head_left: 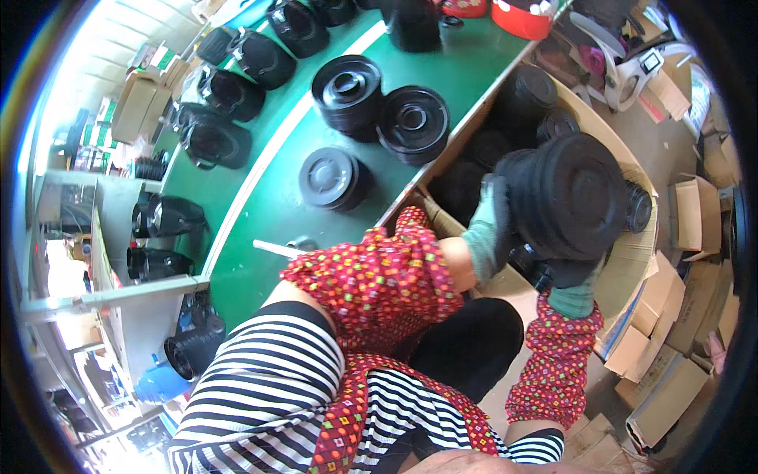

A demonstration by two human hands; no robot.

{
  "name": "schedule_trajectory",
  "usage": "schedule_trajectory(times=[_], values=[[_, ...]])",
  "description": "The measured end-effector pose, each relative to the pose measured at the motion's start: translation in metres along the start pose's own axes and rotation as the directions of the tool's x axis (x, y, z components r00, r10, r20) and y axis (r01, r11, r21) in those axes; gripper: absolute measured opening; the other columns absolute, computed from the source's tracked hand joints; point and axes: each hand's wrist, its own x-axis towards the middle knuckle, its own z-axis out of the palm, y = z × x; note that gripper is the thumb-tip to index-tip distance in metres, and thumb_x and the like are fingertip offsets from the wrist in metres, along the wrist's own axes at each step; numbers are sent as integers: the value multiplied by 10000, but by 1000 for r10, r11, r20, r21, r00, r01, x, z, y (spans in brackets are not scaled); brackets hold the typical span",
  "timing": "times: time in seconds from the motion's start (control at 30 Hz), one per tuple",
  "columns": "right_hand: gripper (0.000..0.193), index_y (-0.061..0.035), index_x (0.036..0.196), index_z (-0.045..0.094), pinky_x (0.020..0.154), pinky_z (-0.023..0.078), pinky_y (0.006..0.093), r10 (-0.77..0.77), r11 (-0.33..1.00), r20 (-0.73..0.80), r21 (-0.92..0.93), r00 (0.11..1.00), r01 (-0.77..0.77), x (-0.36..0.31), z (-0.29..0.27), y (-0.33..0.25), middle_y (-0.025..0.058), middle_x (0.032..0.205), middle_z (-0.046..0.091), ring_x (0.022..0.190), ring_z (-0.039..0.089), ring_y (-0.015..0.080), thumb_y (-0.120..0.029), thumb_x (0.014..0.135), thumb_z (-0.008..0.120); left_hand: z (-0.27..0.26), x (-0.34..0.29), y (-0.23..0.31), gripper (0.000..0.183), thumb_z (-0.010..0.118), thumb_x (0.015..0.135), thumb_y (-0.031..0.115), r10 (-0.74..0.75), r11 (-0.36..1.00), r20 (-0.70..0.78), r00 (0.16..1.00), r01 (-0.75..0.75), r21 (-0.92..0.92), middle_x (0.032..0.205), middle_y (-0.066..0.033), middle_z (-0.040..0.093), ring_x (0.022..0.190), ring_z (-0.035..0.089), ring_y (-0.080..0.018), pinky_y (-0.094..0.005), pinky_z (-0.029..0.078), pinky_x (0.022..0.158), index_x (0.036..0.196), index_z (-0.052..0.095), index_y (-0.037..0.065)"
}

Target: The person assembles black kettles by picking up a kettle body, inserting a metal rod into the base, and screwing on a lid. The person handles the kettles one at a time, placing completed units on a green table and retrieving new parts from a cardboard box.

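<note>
Between my two gloved hands is a thick, black, round plastic part (580,189) with a ribbed side and a ringed flat face. It may be several pieces stacked together. My left hand (491,225), in a green glove with a dark palm, is closed against its left side. From below, my right hand (575,283) supports it, its fingers partly hidden. The part is held above an open cardboard box (636,272) that contains more black round parts (527,91). Left of the box, similar black parts (413,122) sit on the green table (276,186).
Black rounded housings (260,59) line the table's far left side. A red container (521,17) stands at the far edge. Flattened and open cartons (671,395) lie on the right. A blue rounded object (162,383) is at the lower left.
</note>
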Motion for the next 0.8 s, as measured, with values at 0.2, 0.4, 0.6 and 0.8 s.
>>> schedule_trajectory(times=[0.2, 0.4, 0.6, 0.8], values=[[645, -158, 1640, 356, 1272, 331, 527, 455, 850, -53, 324, 889, -416, -64, 188, 8, 108, 1677, 391, 1536, 381, 329, -541, 1123, 391, -99, -58, 74, 323, 566, 1061, 157, 264, 947, 152, 952, -286, 145, 1334, -124, 695, 1226, 667, -269, -502, 589, 1018, 1369, 629, 83], [645, -186, 1647, 331, 1275, 311, 508, 362, 918, 231, 82, 903, -389, -36, 207, 110, 85, 1693, 372, 1541, 372, 317, -570, 1129, 328, -103, -128, 137, 355, 529, 1067, 321, 60, 998, 161, 985, -61, 3, 1357, -105, 668, 1294, 618, -279, -531, 539, 1073, 1357, 638, 148], [562, -179, 1675, 248, 1292, 281, 436, 502, 824, 169, 204, 848, -528, -55, 279, 114, 88, 1715, 320, 1557, 337, 298, -432, 1177, 301, -160, -101, 170, 419, 441, 1094, 410, 215, 977, 257, 942, -209, -48, 1383, -115, 663, 1315, 606, -295, -539, 505, 1118, 1375, 622, 157], [689, -184, 1621, 376, 1222, 386, 483, 426, 899, 178, 22, 887, -437, -12, 288, 175, 48, 1640, 457, 1490, 437, 306, -638, 1107, 306, -159, -120, 216, 417, 460, 1086, 371, 194, 977, 317, 928, -212, 23, 1395, -119, 663, 1288, 624, -301, -516, 500, 1139, 1409, 601, 148]])
